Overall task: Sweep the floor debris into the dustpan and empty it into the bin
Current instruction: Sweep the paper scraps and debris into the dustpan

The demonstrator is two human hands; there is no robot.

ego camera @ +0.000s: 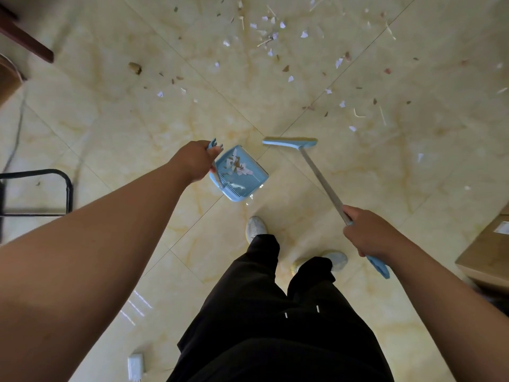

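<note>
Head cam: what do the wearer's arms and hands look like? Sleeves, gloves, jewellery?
Nothing worn on them: the left hand and right hand show no gloves, rings or watch. The left forearm and right forearm are uncovered too, with no sleeve edge in frame. Below them are black trousers and pale shoes.

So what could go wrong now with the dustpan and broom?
The dustpan in the left hand already holds paper bits; if it tips, they may spill back out. Many scraps lie past the broom held by the right hand; a hard sweep could scatter them instead of gathering them.
</note>
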